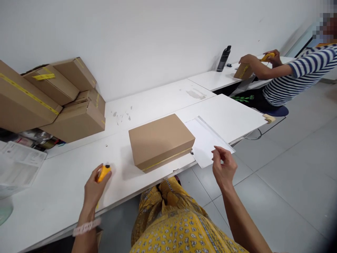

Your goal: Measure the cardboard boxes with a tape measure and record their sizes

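My left hand [95, 186] is closed round a yellow tape measure [104, 173] with a black button, just above the table at the left. A closed brown cardboard box [161, 140] lies between my hands by the table's front edge, with a yellow measuring-tape strip [168, 159] along its front side. My right hand [224, 166] is raised at the right of the box, over the corner of a white paper sheet [206, 138]. Its thumb and fingers are pinched together; whether anything thin is between them I cannot make out.
Several taped cardboard boxes [76, 121] are stacked at the left against the wall, beside a plastic-wrapped pack [22, 163]. At the far right a co-worker [284, 80] in a striped top handles a small box [242, 71] and a yellow tape measure. A dark bottle [223, 59] stands nearby.
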`<state>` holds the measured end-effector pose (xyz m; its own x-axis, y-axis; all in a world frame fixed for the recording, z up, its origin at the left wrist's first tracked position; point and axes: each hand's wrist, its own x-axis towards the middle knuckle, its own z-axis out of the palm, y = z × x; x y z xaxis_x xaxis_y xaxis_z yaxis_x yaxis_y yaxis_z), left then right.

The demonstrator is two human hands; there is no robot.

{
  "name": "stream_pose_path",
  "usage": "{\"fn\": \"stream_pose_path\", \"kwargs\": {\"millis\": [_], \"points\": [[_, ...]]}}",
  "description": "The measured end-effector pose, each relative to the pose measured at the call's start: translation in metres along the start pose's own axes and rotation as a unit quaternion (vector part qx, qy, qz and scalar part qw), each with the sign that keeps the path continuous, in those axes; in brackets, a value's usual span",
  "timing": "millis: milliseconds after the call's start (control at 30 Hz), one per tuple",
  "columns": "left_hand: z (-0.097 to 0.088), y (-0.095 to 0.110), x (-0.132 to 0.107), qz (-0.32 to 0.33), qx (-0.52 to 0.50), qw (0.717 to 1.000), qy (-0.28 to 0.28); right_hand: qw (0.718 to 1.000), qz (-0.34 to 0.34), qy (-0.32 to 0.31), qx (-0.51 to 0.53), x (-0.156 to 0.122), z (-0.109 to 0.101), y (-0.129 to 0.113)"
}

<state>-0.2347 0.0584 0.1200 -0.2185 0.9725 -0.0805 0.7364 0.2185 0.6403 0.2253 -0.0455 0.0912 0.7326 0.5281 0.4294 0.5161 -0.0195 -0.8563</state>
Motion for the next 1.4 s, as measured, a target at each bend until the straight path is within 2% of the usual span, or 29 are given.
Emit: {"fn": "stream_pose_path", "kwargs": {"millis": [33,67,100,133,200,233,300,500,633,700,767,833,900,1000,1167,1267,1400], "points": [[0.001,0.011,-0.015,0.036,-0.059,0.997,-0.039,0.999,-0.012,-0.03,0.024,-0.008,-0.001,-0.017],[0.002,0.024,-0.033,0.071,-0.101,0.988,-0.093,0.994,-0.025,-0.086,0.06,-0.016,-0.001,-0.035],[0.005,0.036,-0.051,0.105,-0.141,0.974,-0.144,0.979,-0.034,-0.177,0.099,-0.026,0.0,-0.052],[0.009,0.049,-0.069,0.137,-0.178,0.952,-0.21,0.949,-0.033,-0.283,0.134,-0.035,0.002,-0.069],[0.018,0.073,-0.1,0.185,-0.231,0.893,-0.338,0.866,-0.016,-0.464,0.185,-0.051,0.009,-0.095],[0.022,0.083,-0.11,0.195,-0.239,0.877,-0.368,0.831,-0.005,-0.519,0.201,-0.058,0.012,-0.105],[0.03,0.096,-0.122,0.209,-0.246,0.856,-0.404,0.796,0.019,-0.567,0.211,-0.066,0.018,-0.115],[0.033,0.1,-0.121,0.204,-0.252,0.853,-0.409,0.76,0.103,-0.591,0.25,-0.066,0.022,-0.112],[0.013,0.103,-0.116,0.21,-0.257,0.854,-0.4,0.757,0.104,-0.574,0.294,-0.042,0.016,-0.114],[-0.005,0.103,-0.104,0.216,-0.247,0.871,-0.365,0.787,0.081,-0.538,0.291,-0.011,0.014,-0.115],[-0.025,0.102,-0.083,0.218,-0.228,0.899,-0.303,0.852,0.063,-0.433,0.286,0.031,0.016,-0.113],[-0.042,0.101,-0.055,0.202,-0.21,0.927,-0.234,0.896,0.064,-0.336,0.285,0.075,0.025,-0.107],[-0.052,0.102,-0.026,0.197,-0.211,0.937,-0.199,0.908,0.066,-0.306,0.279,0.113,0.043,-0.095],[-0.054,0.105,0.009,0.183,-0.229,0.928,-0.231,0.907,0.086,-0.331,0.247,0.145,0.076,-0.072],[-0.042,0.107,0.034,0.171,-0.24,0.916,-0.273,0.903,0.111,-0.361,0.207,0.149,0.115,-0.042],[-0.039,0.105,0.037,0.167,-0.241,0.913,-0.285,0.902,0.132,-0.353,0.209,0.14,0.123,-0.034],[-0.036,0.101,0.041,0.151,-0.25,0.91,-0.294,0.898,0.159,-0.344,0.224,0.127,0.124,-0.028]]}}
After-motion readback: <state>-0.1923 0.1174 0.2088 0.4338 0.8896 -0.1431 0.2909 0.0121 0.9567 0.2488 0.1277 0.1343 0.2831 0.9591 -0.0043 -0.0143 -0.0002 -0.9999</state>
